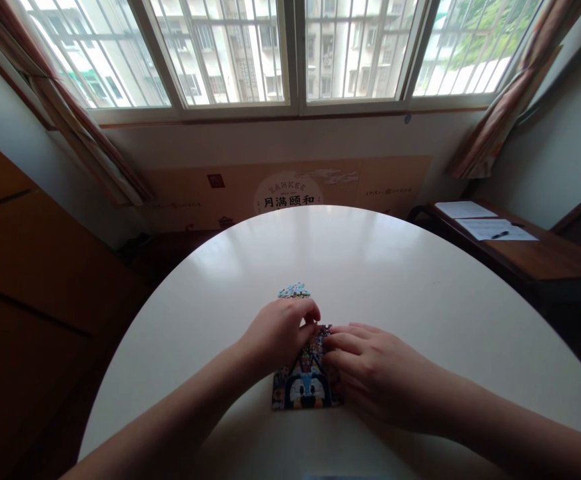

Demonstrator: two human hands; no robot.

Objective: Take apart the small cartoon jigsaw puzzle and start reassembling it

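Observation:
A small jigsaw puzzle (308, 391) with a dark, colourful cartoon picture lies flat on the white round table (210, 293). Thumb and index finger of my left hand (278, 330) are curled together in a pinch at the puzzle's upper edge; whatever is between them is too small to make out. My right hand (383, 367) lies along the right side, its fingers stretched out and their tips touching that edge. Just beyond my left hand sits a little heap of light-blue puzzle pieces (294, 291), partly covered by that hand.
At the right, a brown wooden desk (565, 257) holds sheets of paper (495, 230) and a dark pen (500, 235). Beyond the table's far edge stands a tan printed panel (185, 193) under barred windows (235, 53). An orange-brown cabinet (30, 287) is on the left.

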